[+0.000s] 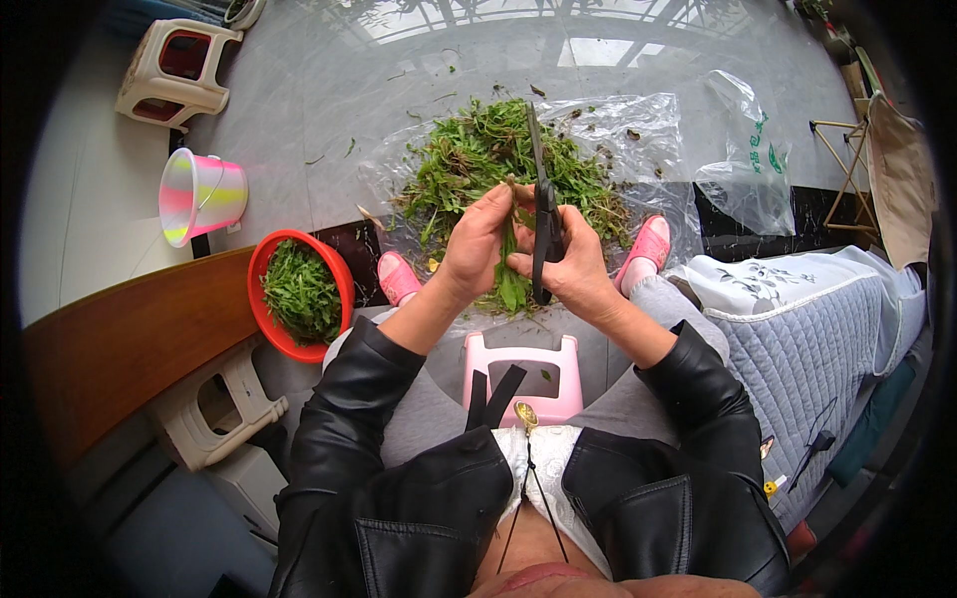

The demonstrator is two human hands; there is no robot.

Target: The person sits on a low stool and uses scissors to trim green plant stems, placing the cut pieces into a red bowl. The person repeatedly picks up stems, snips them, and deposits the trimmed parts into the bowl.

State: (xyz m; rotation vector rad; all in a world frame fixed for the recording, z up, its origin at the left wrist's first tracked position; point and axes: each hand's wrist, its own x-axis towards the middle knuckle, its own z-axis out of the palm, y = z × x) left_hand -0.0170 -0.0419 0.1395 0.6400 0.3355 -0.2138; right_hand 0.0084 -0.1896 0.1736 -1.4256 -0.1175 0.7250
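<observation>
My left hand (478,243) pinches a leafy green plant (510,280) near its root end, the leaves hanging down between both hands. In my right hand (576,261) is a pair of black-handled scissors (548,217), blades pointing away from me; the right fingertips also touch the leaves. Whether the blades are apart is unclear. Below and beyond the hands, a heap of leafy greens (463,157) with roots and brown bits lies on a clear plastic sheet (650,134). More greens (301,291) fill a red plastic basin (346,276) at the left.
A pink plastic stool (572,359) stands between my knees. At the left are a striped bucket (241,183), beige stools (138,82) and a wooden edge (149,321). A clear bag (748,164), a folding seat (897,179) and a quilted cover (807,351) lie to the right.
</observation>
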